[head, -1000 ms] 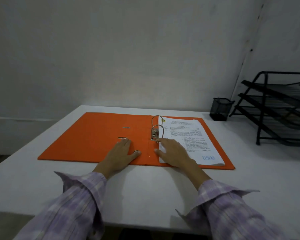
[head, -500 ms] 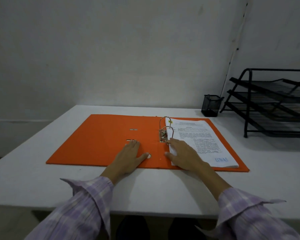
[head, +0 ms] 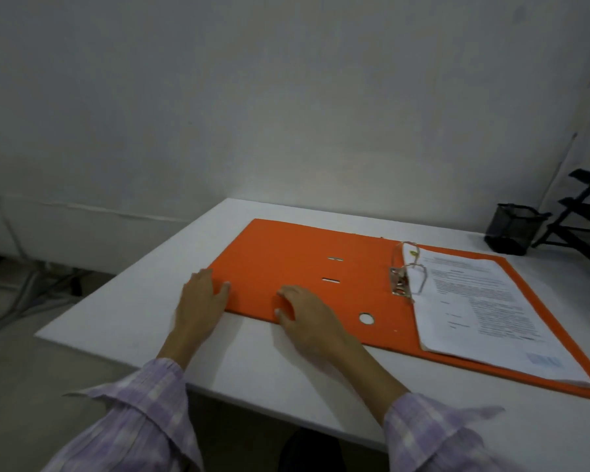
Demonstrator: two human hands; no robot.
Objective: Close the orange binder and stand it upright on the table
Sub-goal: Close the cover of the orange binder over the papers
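Both hands' grip lies flat: left hand (head: 201,301) and right hand (head: 307,318) on orange binder (head: 286,267).

I see the orange binder (head: 286,267) lying fully open and flat on the white table (head: 286,376), inner faces up. Its left cover runs out toward ten o'clock; the right cover reaches toward four o'clock and carries a stack of printed white pages (head: 484,308) threaded on the metal ring mechanism (head: 406,274), whose two arches stand upright and look closed (the blur leaves me unsure). The spine strip between the covers shows a round finger hole (head: 366,318) near its six o'clock end. Two small slots (head: 332,269) mark the left cover.
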